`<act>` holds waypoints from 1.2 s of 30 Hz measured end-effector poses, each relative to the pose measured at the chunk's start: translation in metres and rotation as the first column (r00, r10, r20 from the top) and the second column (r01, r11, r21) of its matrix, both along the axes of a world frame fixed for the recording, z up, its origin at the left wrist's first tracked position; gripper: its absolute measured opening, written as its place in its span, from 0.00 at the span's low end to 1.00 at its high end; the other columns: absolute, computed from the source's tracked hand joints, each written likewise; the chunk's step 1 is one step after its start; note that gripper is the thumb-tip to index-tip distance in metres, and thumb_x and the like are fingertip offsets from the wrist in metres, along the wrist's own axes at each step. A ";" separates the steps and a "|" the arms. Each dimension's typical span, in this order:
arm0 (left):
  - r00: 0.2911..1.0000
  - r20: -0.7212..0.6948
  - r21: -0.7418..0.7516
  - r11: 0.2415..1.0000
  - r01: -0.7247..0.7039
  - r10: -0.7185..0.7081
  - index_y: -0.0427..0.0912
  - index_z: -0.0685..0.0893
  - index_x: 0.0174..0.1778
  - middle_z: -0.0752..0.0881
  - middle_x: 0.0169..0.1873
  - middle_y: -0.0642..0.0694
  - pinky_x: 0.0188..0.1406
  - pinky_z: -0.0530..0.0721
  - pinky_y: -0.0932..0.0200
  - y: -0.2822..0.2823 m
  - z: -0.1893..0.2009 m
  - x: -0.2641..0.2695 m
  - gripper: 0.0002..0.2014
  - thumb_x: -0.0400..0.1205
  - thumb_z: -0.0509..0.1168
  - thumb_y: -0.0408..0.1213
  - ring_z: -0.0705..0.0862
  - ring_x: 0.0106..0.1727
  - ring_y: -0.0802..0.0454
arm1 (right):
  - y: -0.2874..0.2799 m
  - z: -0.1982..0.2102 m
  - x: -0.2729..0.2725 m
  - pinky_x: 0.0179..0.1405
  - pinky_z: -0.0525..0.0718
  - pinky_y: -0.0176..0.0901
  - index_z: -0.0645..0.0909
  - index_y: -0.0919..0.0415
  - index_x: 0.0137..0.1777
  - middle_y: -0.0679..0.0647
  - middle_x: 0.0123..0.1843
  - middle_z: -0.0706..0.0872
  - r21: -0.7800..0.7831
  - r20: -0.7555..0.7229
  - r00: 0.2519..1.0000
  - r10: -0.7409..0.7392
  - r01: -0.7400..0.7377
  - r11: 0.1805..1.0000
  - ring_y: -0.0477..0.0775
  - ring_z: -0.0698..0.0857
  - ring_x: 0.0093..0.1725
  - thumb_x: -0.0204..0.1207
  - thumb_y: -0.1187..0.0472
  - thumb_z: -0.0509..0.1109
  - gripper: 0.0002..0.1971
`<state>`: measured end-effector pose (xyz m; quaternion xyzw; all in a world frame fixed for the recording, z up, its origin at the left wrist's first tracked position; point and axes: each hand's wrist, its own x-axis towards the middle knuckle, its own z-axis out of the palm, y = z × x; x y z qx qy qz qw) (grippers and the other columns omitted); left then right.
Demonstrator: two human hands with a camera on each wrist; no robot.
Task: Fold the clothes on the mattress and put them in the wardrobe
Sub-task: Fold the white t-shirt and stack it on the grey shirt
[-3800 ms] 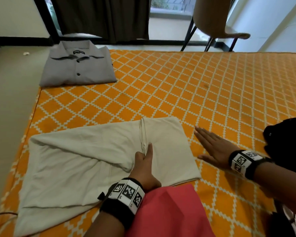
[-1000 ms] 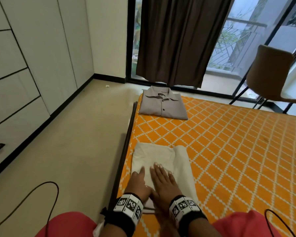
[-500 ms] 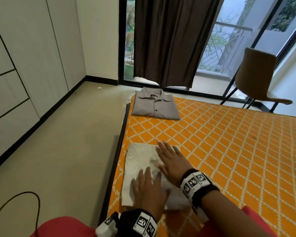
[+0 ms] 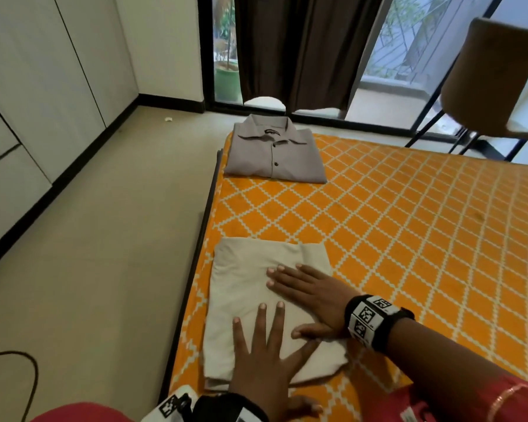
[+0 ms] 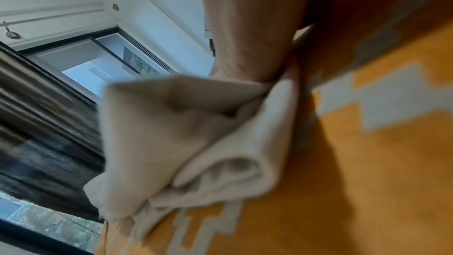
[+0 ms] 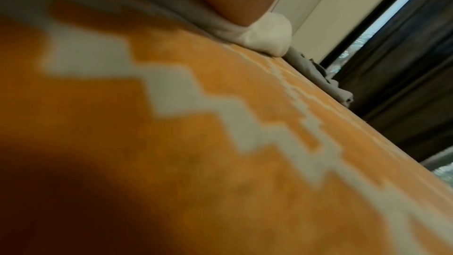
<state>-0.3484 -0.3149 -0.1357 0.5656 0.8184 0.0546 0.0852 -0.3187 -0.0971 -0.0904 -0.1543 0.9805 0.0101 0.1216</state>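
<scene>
Left hand point(image 4: 265, 357), right hand point(image 4: 314, 295) flat, covering beige garment point(image 4: 244, 287).

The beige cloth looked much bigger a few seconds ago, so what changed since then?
The beige cloth has gone from a wide half-folded spread to a compact rectangle by the mattress edge. The right hand left the mattress; it and the left hand press flat on the cloth. The folded grey shirt stayed put.

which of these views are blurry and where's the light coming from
Head view: mostly sharp; daylight comes through the window behind the dark curtain. Left wrist view: the beige garment up close is soft, the curtain streaked. Right wrist view: blurred throughout, the mattress pattern smeared, a dark shadow at lower left.
</scene>
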 end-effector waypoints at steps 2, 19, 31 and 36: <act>1.000 0.012 -0.009 1.000 0.014 -0.014 0.67 0.64 0.81 0.70 0.76 0.29 0.65 0.52 0.16 0.000 0.003 0.000 0.48 0.63 0.45 0.83 0.66 0.76 0.27 | 0.006 -0.001 -0.002 0.84 0.39 0.57 0.34 0.51 0.86 0.47 0.87 0.34 0.001 -0.003 0.997 -0.074 0.074 0.997 0.49 0.35 0.85 0.77 0.27 0.47 0.46; 0.972 -0.014 -0.054 0.971 0.232 -0.233 0.61 0.64 0.82 0.69 0.81 0.46 0.70 0.54 0.21 0.028 0.004 0.033 0.43 0.72 0.48 0.79 0.64 0.80 0.38 | 0.035 -0.011 -0.014 0.84 0.35 0.53 0.33 0.50 0.86 0.45 0.86 0.33 -0.059 -0.002 0.917 -0.399 0.398 0.915 0.46 0.35 0.85 0.84 0.35 0.35 0.35; 0.989 0.087 -0.043 0.991 0.126 -0.122 0.59 0.82 0.69 0.91 0.41 0.54 0.54 0.82 0.46 0.027 0.029 0.016 0.30 0.70 0.54 0.57 0.88 0.42 0.48 | -0.033 0.016 -0.043 0.83 0.55 0.62 0.59 0.56 0.85 0.51 0.87 0.58 0.048 -0.166 0.886 0.434 -0.432 0.900 0.58 0.53 0.86 0.86 0.53 0.51 0.27; 0.988 0.092 -0.098 0.986 0.136 -0.127 0.67 0.85 0.64 0.91 0.48 0.50 0.56 0.77 0.39 0.031 0.020 0.020 0.28 0.70 0.51 0.59 0.76 0.54 0.47 | -0.036 0.001 -0.063 0.84 0.50 0.61 0.55 0.57 0.86 0.49 0.87 0.54 -0.103 -0.082 0.883 0.463 -0.469 0.877 0.55 0.46 0.87 0.86 0.52 0.54 0.30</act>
